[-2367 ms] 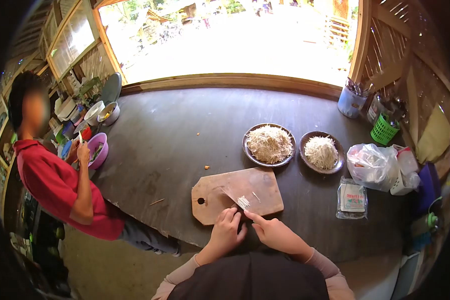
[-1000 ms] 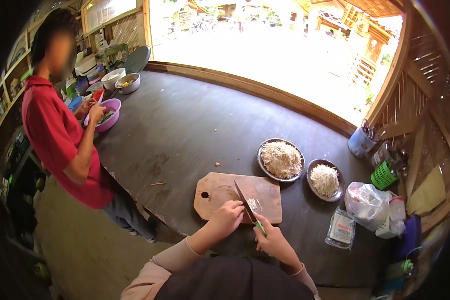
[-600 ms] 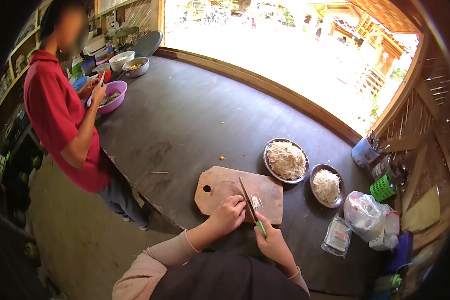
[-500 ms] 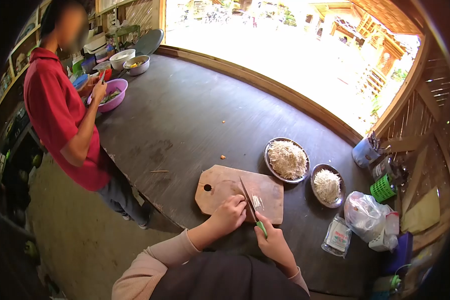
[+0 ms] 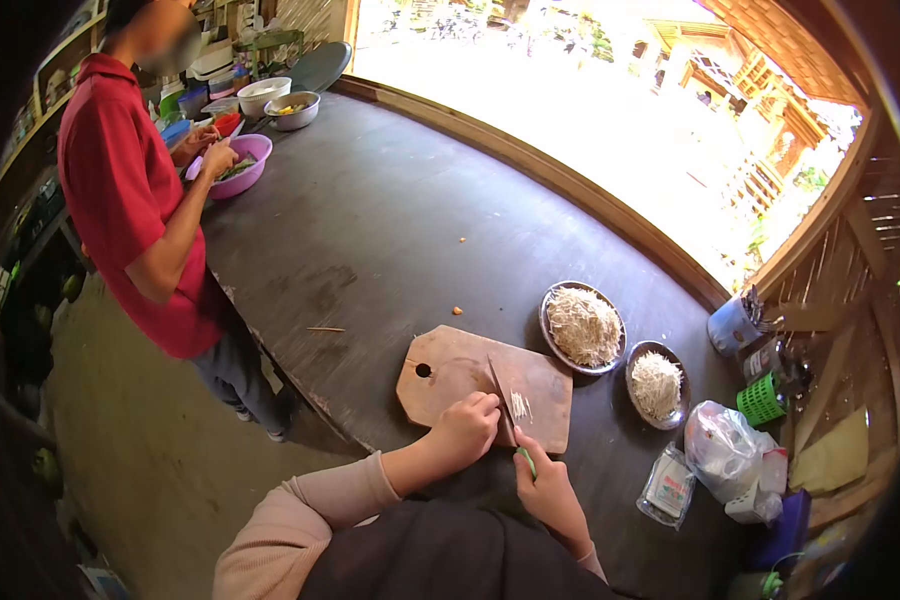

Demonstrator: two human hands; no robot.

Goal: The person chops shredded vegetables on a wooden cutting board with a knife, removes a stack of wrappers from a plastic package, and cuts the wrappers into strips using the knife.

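Observation:
A wooden cutting board (image 5: 450, 385) with a round hole lies at the table's near edge. My right hand (image 5: 548, 490) is closed round the green handle of a knife (image 5: 501, 392), whose blade lies over the board, pointing away from me. Left of the blade, my left hand (image 5: 464, 430) rests on the board with curled fingers, pressed on something I cannot make out. Thin white strips (image 5: 520, 405) lie just right of the blade. Beyond the board stand two dark plates heaped with pale shreds, a larger heap (image 5: 582, 325) and a smaller heap (image 5: 657, 384).
A person in a red shirt (image 5: 120, 190) stands at the left, hands over a purple bowl (image 5: 258, 150). Metal and white bowls are behind it. On the right are a plastic bag (image 5: 722, 448), a packet (image 5: 668, 487), a green basket (image 5: 762, 398) and a blue utensil container (image 5: 732, 325).
The view has turned, so the table appears more slanted. The knife blade, mostly hidden at first, now shows beside my left fingers. The person in red has lowered their hands closer to the purple bowl.

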